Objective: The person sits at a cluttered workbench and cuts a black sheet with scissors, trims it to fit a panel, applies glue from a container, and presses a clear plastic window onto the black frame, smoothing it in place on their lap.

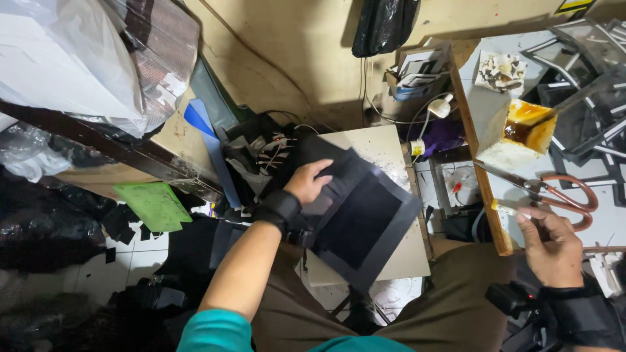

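The person's left hand point(308, 182) lies with fingers spread flat on a square black fabric panel with a grey border point(362, 218), which rests tilted on a pale speckled work board point(385, 153) above the lap. The right hand point(551, 244), well apart at the side table point(495, 104), has its fingers pinched together on a small pale-handled brush point(505, 208), just beside orange-handled scissors point(561, 192) and an open box of amber glue point(525, 127). Steady, even pressure from the flat hand would likely keep the panel from sliding.
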